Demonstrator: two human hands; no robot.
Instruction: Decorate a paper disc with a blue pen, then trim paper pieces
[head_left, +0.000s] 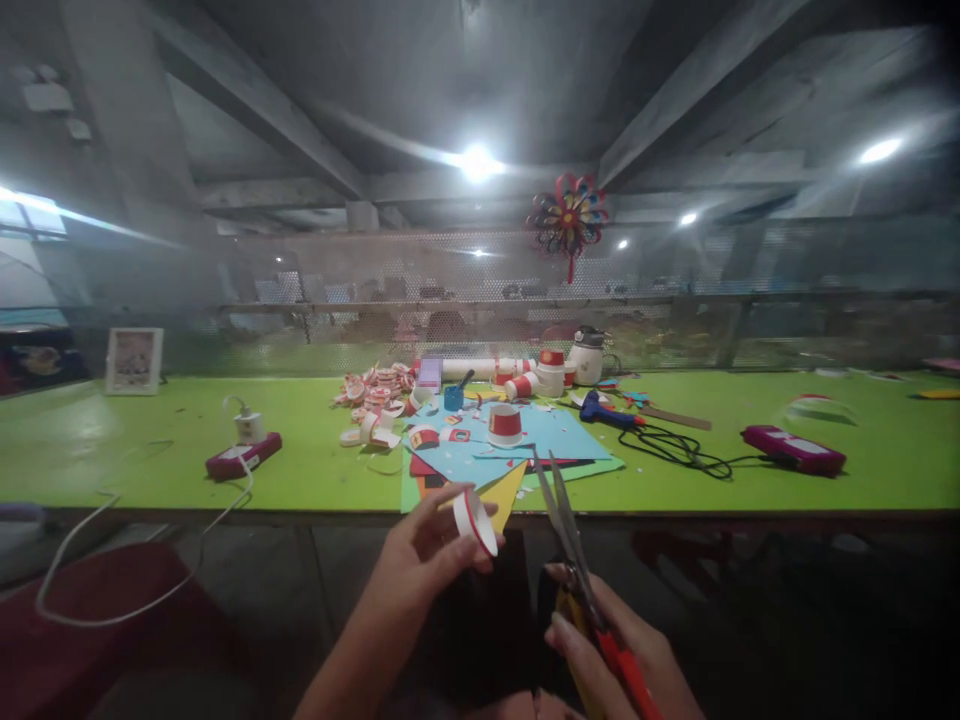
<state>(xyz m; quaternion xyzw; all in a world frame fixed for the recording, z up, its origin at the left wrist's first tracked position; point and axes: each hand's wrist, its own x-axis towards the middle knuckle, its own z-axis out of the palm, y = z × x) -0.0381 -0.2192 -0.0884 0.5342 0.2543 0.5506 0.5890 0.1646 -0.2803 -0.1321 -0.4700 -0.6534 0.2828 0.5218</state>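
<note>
My left hand (442, 545) grips a cut piece of paper cup (475, 522), white inside with a red rim, tilted toward the right. In my right hand (600, 630) is a pair of scissors (568, 525), blades pointing up and slightly parted, with red and yellow showing at the handles. The blade tips stand to the right of the cup piece, apart from it. Beyond both hands, an upside-down red and white paper cup (505, 424) rests on light blue paper (555, 430). A yellow sheet (504, 495) hangs over the table's front edge.
A blue glue gun (600, 410) with a black cable lies right of the papers. Purple power strips (793, 450) sit on the green table (750, 400). At the back left is a heap of cut cup pieces (379, 387); a white kettle-like jug (587, 358) stands behind.
</note>
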